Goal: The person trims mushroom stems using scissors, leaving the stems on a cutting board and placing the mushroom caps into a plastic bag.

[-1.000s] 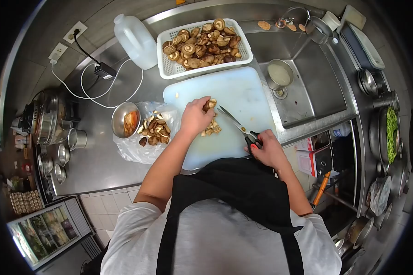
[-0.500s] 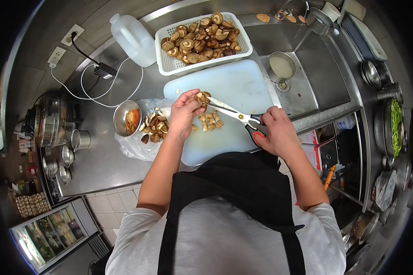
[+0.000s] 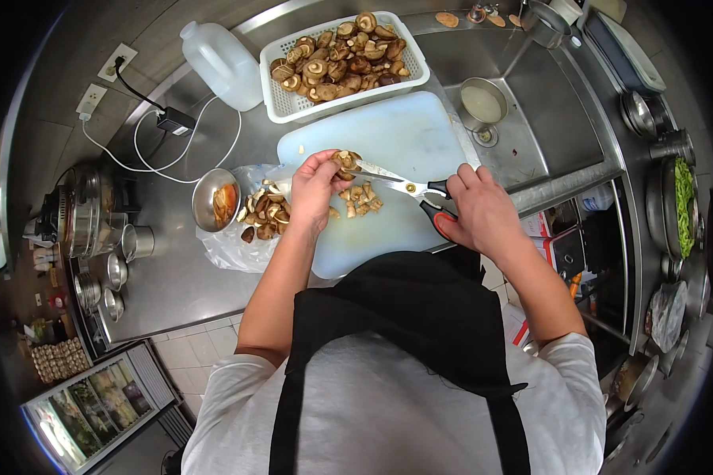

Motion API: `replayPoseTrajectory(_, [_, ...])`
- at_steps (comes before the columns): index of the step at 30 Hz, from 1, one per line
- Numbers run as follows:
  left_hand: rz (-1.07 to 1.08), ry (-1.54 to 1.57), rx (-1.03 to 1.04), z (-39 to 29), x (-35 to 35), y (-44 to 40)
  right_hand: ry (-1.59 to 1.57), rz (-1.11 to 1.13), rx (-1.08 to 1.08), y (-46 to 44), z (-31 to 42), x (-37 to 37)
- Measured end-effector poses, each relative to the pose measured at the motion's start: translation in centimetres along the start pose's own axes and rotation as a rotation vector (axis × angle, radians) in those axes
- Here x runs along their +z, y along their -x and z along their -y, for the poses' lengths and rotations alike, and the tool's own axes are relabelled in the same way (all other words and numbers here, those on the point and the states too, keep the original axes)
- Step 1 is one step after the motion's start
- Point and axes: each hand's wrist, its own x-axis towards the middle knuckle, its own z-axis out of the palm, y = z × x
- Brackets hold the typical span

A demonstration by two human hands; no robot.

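Between the fingers of my left hand is a brown shiitake mushroom, gills side partly up, above the cutting board. My right hand grips scissors with black and orange handles; their blades point left and reach the mushroom. Cut mushroom stems lie in a small heap on the board below the blades. Left of my left wrist, a pile of trimmed mushrooms rests on a clear plastic bag.
A white basket full of whole mushrooms stands behind the board, beside a plastic jug. A steel bowl with orange-red food sits at the left. To the right is a sink holding a pot of cloudy liquid.
The scissor blades have moved slightly left and closer together at the mushroom, which has turned a little in my left hand. The whole view has shifted slightly.
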Motion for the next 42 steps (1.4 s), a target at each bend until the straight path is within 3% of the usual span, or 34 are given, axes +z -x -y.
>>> replayPoseTrajectory(12, [0.089,0.005,-0.109,-1.5,-0.5,0.1,-0.061,0.058,0.044,-0.5,-0.5,1.1])
replayPoseTrajectory(17, [0.059,0.047,-0.105,-1.7,-0.4,-0.1,-0.189,-0.119,-0.021,0.3,-0.9,2.6])
replayPoseTrajectory(31, [0.041,0.006,-0.076,-1.2,0.1,0.4,-0.182,-0.098,-0.002,0.2,-0.5,2.9])
replayPoseTrajectory(39, [0.042,-0.016,-0.112,-1.0,-0.4,-0.2,-0.34,0.143,0.103,-0.6,-1.1,2.5])
replayPoseTrajectory(42, [-0.046,0.036,-0.134,-0.7,-1.3,-0.4,-0.324,-0.052,0.005,0.8,-2.2,3.0])
